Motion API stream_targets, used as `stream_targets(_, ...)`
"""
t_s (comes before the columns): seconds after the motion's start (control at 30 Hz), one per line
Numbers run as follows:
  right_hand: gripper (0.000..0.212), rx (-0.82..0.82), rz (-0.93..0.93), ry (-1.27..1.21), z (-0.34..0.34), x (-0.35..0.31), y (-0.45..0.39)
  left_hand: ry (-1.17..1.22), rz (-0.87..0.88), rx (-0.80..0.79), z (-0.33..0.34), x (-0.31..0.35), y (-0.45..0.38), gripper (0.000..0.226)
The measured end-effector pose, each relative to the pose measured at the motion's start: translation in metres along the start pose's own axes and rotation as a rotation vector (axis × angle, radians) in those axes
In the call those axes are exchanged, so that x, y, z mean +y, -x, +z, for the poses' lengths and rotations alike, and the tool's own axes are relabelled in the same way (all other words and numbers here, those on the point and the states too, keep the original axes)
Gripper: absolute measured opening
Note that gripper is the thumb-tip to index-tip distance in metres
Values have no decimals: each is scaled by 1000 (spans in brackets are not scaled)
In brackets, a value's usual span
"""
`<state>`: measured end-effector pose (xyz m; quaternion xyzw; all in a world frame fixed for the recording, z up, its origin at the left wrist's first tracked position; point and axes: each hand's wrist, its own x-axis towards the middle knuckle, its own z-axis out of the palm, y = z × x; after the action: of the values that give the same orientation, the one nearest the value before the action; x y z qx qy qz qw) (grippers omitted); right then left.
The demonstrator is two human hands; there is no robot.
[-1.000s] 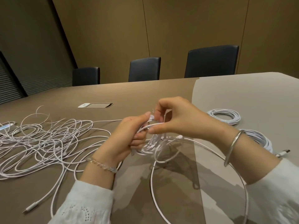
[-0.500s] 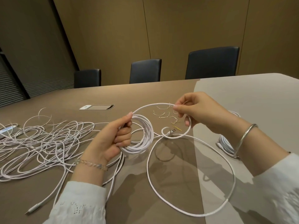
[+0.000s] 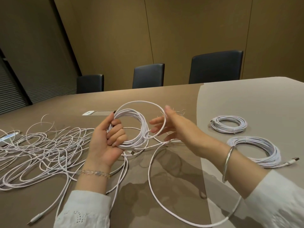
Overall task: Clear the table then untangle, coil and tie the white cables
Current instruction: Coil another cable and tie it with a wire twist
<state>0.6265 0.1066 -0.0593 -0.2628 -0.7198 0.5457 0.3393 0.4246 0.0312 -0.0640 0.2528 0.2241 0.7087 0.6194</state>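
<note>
Table [image 3: 246, 99] bare but for cables; tangle [image 3: 41, 145] left of coil, untouched; two finished coils [image 3: 253, 150] to its right; left hand [image 3: 105, 140] clenches half-wound coil [image 3: 131, 127]; right hand [image 3: 171, 125] loose-fingered, guiding next loop; tying left.

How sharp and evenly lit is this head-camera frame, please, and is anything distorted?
Head view: the table splits into a pale lit zone and a darker one; the right hand's fingertips are motion-blurred; the left hand and its coil are sharp; wall seams lean, wide-angle.
</note>
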Motion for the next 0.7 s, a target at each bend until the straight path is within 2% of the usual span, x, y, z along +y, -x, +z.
stream_targets(0.03, 49, 63, -28, 4, 1, 3, -1, 3, -1, -4, -1, 1, 0, 34)
stream_targets(0.1, 31, 138, -88, 291, -2, 10, -2, 7, -10, -24, -1, 3, 1, 34)
stream_targets(0.17, 35, 29, -80, 691, -7, 19, -3, -4, -21, -48, 0, 4, 2, 35)
stream_targets(0.23, 32, -62, -55, 857, -10, 27, -3, -23, -30, -57, 1, 4, 3, 36)
stream_targets(0.37, 26, -116, -68, 766, -16, 26, -2, -115, 7, 22, 1, 5, 2, 35)
stream_targets(0.53, 10, -59, -202, 318, -31, -1, 2, -467, 28, 176, 2, -6, -5, 32)
stream_targets(0.6, 15, -32, -239, 226, -32, -11, 4, -565, 7, 198, 3, -16, -10, 35)
stream_targets(0.7, 29, 20, -223, 319, -22, -14, 5, -575, -44, 163, 8, -27, -14, 37)
